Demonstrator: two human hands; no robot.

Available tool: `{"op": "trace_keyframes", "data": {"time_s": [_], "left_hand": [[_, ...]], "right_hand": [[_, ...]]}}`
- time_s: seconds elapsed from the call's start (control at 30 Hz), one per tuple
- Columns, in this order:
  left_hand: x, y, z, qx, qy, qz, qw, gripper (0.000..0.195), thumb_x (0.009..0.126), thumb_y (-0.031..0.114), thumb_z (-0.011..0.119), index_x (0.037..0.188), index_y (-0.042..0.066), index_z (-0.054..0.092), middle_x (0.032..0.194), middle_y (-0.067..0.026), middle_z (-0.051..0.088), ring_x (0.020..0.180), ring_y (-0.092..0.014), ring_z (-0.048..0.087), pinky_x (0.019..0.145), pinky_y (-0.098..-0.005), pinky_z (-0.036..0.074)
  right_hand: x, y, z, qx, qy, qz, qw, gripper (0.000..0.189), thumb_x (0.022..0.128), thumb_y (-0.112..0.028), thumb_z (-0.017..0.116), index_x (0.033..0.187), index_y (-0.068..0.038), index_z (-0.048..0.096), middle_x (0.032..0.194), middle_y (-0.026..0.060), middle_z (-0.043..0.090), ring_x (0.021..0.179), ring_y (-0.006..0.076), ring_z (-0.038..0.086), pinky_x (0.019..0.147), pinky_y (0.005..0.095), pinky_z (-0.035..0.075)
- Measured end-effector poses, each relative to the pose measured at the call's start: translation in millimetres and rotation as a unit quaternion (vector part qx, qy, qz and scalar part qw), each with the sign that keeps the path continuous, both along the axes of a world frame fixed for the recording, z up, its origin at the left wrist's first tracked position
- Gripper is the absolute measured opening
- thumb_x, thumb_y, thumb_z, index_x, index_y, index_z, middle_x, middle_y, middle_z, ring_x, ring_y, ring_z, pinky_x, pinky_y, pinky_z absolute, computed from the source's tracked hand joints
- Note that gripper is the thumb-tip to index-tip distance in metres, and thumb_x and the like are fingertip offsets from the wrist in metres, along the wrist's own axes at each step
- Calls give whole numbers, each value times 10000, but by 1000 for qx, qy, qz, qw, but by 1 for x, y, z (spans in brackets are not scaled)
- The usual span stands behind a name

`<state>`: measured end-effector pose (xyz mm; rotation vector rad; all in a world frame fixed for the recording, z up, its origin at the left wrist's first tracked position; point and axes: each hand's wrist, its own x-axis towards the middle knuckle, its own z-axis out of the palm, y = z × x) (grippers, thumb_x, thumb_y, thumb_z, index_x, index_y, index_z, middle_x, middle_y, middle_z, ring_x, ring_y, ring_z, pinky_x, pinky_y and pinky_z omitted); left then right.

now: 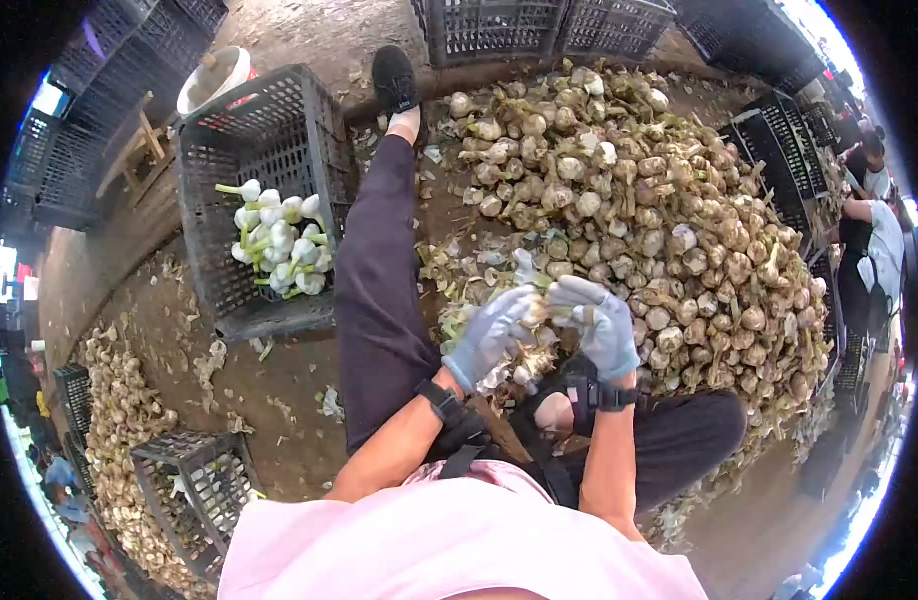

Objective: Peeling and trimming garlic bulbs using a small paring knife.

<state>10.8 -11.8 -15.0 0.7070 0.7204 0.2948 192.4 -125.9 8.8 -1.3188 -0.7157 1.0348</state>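
Both my hands wear pale grey work gloves and meet in front of my lap. My left hand (496,330) grips a garlic bulb (534,312) whose outer skin is partly hidden by the fingers. On its right, my right hand (600,319) pinches at the stem end of the same bulb. Under them lies a litter of peeled skins and root trimmings (530,360). A large heap of unpeeled garlic (676,217) spreads ahead and to the right. Left of my outstretched leg, a black plastic crate (237,161) holds several clean white garlic bulbs (282,240) with green stems.
A white bucket (241,71) stands behind the crate. Black crates (496,30) line the far edge. At lower left are another garlic heap (121,420) and a tipped crate (192,450). A person (879,232) works at the far right. Loose skins litter the floor.
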Motion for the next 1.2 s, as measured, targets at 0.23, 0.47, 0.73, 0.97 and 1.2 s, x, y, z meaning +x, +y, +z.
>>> {"op": "trace_keyframes", "data": {"time_s": [0.23,0.47,0.73,0.97,1.2], "left_hand": [[-11,-15,46,103,-96,-11,990,366,960,159,608,1291,34,512,1212,-55,576,1019,-82,549,877,-244,468],[-4,-45,48,253,-138,19,957,447,861,45,705,1260,-6,510,1186,-53,570,1045,-110,565,924,-255,471],[-9,-51,51,189,-113,14,975,453,874,39,699,1277,-22,503,1181,-72,583,1037,-111,585,901,-274,508],[-9,-47,56,169,-127,25,977,455,890,118,718,1272,-11,507,1128,-57,616,961,-109,611,846,-253,511],[-15,-42,54,172,-96,22,980,407,953,197,641,1285,-10,527,1135,-51,625,1011,-94,580,892,-253,483]], "right_hand": [[-64,-6,47,-106,253,-199,941,242,984,-167,549,1153,-2,600,1048,65,642,856,143,650,710,273,580],[-70,-26,44,-82,-54,-114,989,204,976,-137,531,1042,4,663,912,56,646,718,106,623,602,230,540],[-65,-40,44,-8,-312,-75,947,187,910,-9,491,992,28,656,889,90,656,708,138,635,617,257,545],[-75,-37,52,-8,-35,-116,993,205,975,-85,491,992,65,629,916,79,632,751,132,638,663,261,574],[-79,-25,40,-11,-50,-139,989,211,984,-124,516,1019,54,624,911,60,630,765,117,628,669,270,569]]}}
